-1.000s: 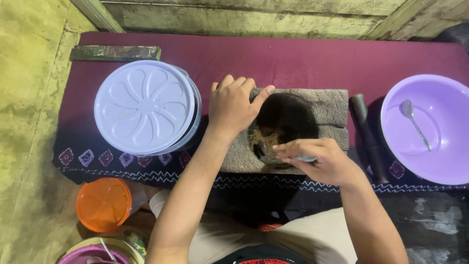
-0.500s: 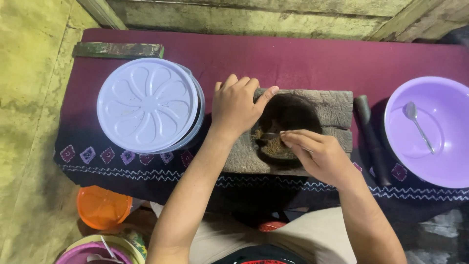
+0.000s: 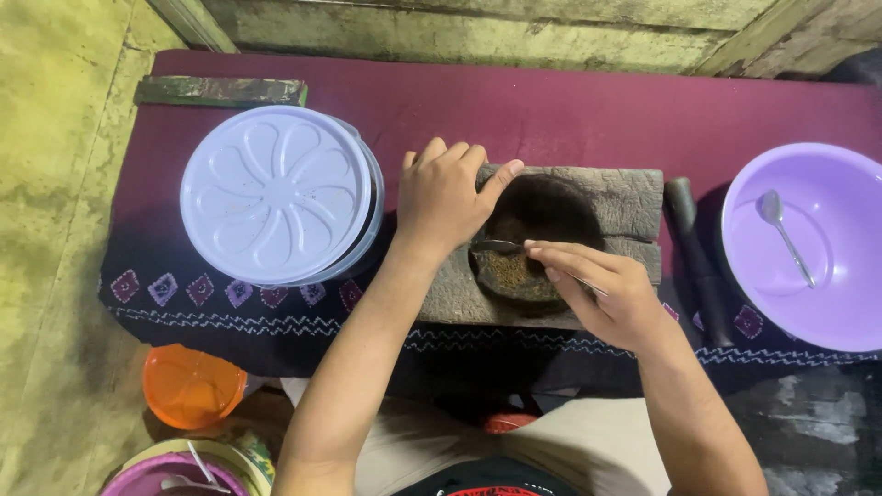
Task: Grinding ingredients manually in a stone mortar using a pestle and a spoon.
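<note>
Left hand [image 3: 447, 196] lies flat on the stone mortar [image 3: 551, 248], bracing it; right hand [image 3: 611, 296] pinches a spoon [image 3: 501, 246], probably scraping brown paste [image 3: 510, 269] inside.

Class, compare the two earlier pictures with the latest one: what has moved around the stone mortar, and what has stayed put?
The right hand keeps its hold on the spoon and has worked it across the brown paste, from the near rim toward the mortar's middle. The left hand stays braced on the stone mortar. The lidded container and purple basin have not moved.
</note>
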